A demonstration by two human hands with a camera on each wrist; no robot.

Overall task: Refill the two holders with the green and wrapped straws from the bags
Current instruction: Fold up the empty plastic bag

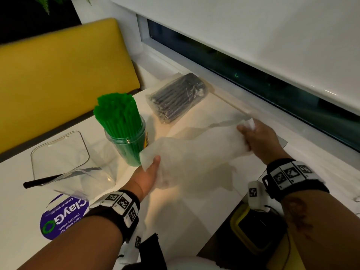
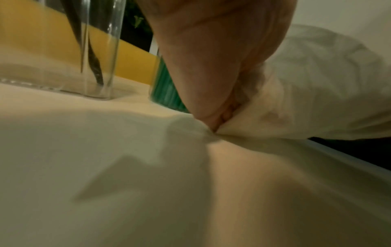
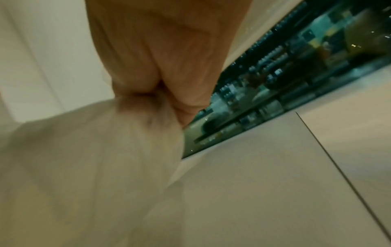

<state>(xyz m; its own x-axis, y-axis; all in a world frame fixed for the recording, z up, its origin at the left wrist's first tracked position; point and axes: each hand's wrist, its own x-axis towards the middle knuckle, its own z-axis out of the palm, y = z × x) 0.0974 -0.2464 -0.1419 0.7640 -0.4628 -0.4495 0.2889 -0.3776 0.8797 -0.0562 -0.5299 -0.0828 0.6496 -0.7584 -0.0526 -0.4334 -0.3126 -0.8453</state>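
Note:
A round clear holder (image 1: 128, 141) packed with green straws (image 1: 116, 112) stands at the table's middle. Left of it a rectangular clear holder (image 1: 64, 158) contains one dark wrapped straw (image 1: 58, 177). A clear bag of dark wrapped straws (image 1: 177, 98) lies behind, near the window sill. An empty, crumpled translucent white bag (image 1: 194, 151) hangs just above the table between my hands. My left hand (image 1: 152, 170) grips its near-left end (image 2: 296, 100). My right hand (image 1: 257, 137) grips its far-right end (image 3: 105, 150).
The white table (image 1: 185, 207) ends at the right beside a window sill (image 1: 253, 112) and dark window. A yellow bench back (image 1: 58, 75) stands behind the table. A purple round sticker (image 1: 62, 217) lies at the front left. A yellow and black device (image 1: 255, 227) sits below the right edge.

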